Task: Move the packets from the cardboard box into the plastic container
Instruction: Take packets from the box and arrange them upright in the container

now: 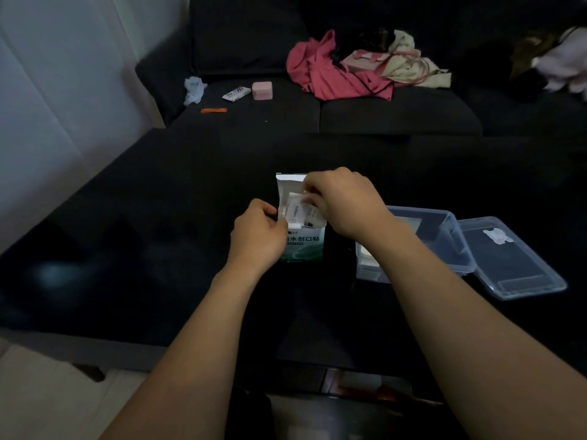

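Left hand (259, 233) grips the cardboard box (301, 242) while right hand (341, 201) pinches packets (297, 209) inside.

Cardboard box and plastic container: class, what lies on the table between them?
In the head view, only bare dark table shows between the cardboard box and plastic container; the right forearm crosses above.

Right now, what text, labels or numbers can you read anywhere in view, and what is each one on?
"水创口贴": front of the cardboard box; the left hand covers the character before it.
Small logo above that line: too small to read.
Printing on the packets in the box: blurred.
Print on the small white pack on the sofa: unreadable.
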{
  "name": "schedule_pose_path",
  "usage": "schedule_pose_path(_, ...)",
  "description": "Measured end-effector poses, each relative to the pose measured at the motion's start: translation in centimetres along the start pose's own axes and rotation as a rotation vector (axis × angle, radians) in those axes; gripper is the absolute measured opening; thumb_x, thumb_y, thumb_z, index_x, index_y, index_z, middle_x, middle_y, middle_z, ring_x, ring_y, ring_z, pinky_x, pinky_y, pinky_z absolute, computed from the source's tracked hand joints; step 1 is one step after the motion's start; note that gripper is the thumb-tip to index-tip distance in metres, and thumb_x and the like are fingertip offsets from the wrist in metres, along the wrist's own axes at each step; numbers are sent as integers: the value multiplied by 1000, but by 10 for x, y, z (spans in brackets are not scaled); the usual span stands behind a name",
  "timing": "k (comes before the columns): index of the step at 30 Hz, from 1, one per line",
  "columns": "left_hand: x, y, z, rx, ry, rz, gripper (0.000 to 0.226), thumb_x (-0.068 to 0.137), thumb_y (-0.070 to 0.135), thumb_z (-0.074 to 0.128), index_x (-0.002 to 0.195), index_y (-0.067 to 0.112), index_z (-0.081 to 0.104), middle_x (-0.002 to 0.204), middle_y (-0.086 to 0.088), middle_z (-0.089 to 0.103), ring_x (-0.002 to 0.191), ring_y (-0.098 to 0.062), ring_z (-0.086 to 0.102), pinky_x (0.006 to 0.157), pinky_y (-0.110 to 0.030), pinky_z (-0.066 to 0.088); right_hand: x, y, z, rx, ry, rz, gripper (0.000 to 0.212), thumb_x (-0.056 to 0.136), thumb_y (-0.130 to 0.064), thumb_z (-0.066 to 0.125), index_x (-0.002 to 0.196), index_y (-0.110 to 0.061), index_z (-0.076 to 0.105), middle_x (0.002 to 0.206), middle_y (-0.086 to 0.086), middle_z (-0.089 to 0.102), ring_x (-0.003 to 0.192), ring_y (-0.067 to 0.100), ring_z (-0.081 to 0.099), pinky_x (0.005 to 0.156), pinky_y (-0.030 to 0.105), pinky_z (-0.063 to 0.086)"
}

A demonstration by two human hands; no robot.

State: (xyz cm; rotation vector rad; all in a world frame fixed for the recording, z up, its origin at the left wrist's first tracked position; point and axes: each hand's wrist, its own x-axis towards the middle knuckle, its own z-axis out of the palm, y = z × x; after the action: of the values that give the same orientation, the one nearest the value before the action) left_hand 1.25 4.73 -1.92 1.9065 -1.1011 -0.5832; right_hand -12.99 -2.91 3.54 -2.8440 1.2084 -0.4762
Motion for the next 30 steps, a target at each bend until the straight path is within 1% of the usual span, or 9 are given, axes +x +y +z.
schedule_pose_path(5,-8,9,-5,43,114,114,44,85,31,75,122,21,54,106,6,59,90,-11,62,75,-29,55,-1,8,-14,85,106,14,15,100,-32,54,101,-22,64,93,3,69,86,29,65,76,43,53)
schedule_pose_path(8,-13,15,-5,7,236,274,50,82,31,77,124,21,52,116,7,51,95,-10,57,76,-24,50,-3,17,-20,203,181,41,12,98,-31,59,95,-22,66,85,3,71,72,25,66,70,46,56)
schedule_pose_path(11,-17,23,-4,-69,270,457,48,85,39,73,124,21,54,119,6,51,105,-13,57,83,-31,53,-7,24,-34,427,274,59,9,95,-24,66,90,-17,68,74,-1,69,53,8,59,58,34,54)
schedule_pose_path(13,-23,31,-4,-134,215,526,43,87,43,69,123,22,58,119,6,55,106,-13,60,82,-29,54,-13,26,-47,556,235,55,10,94,-18,67,89,-10,69,70,4,70,43,12,57,48,26,49)
schedule_pose_path(17,-36,48,0,-432,-151,377,11,98,26,64,109,25,68,96,5,75,86,-10,73,67,-21,55,-23,33,-54,707,29,49,9,94,-13,68,90,-6,69,67,7,70,42,16,54,42,22,44)
schedule_pose_path(19,-38,50,6,-467,-285,268,15,101,16,59,105,27,68,85,4,77,76,-11,74,57,-22,56,-28,38,-48,747,-6,77,7,94,-13,68,90,-7,70,62,2,67,43,16,53,42,24,45)
schedule_pose_path(21,-38,50,14,-473,-298,211,17,102,13,57,103,26,69,81,0,77,69,-13,73,50,-23,55,-33,43,-41,820,-7,132,6,93,-11,69,96,-6,70,63,3,66,46,16,54,43,25,46)
schedule_pose_path(25,-38,53,27,-525,-295,145,18,104,14,54,115,15,68,85,-5,74,66,-11,70,49,-22,53,-47,51,-36,999,-95,250,29,87,-6,74,115,-8,67,81,10,75,60,15,65,52,25,54)
schedule_pose_path(30,-38,56,36,-549,-319,56,20,105,17,52,121,19,64,92,-3,76,71,-10,73,51,-22,55,-61,60,-36,1076,-100,402,25,87,-2,73,111,-5,69,86,14,76,67,18,69,55,22,55)
